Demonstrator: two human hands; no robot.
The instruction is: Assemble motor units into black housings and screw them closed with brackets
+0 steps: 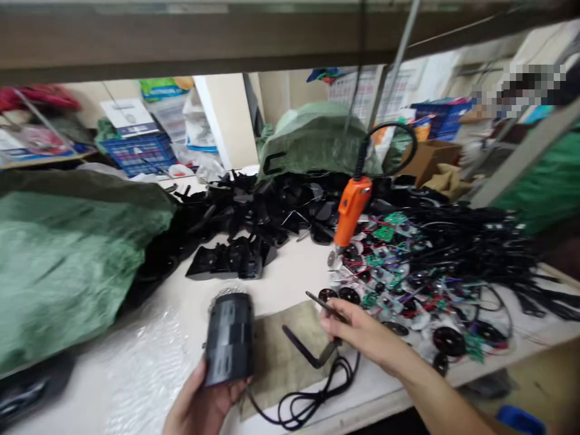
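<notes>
My left hand (199, 405) holds a black ribbed cylindrical housing (229, 338) upright, with a wire mesh end at its top. My right hand (357, 329) pinches a slim dark tool (326, 307) above an olive cloth (283, 356). A bent black rod (306, 349) lies on that cloth, with a coiled black cable (308, 406) trailing off it. Just beyond my right fingers lies a heap of small green circuit boards and black discs tangled in wires (399, 284). An orange cutting tool (352, 208) with a small disc blade hangs on a coiled cord over the heap.
Black moulded plastic parts (254, 211) are piled on the white bench (290, 272). A large green sack (63, 266) fills the left side. A dark shelf beam (226, 39) crosses overhead. Blue crates (138, 154) and a cardboard box (428, 160) stand behind, and a person (521, 90) is at the upper right.
</notes>
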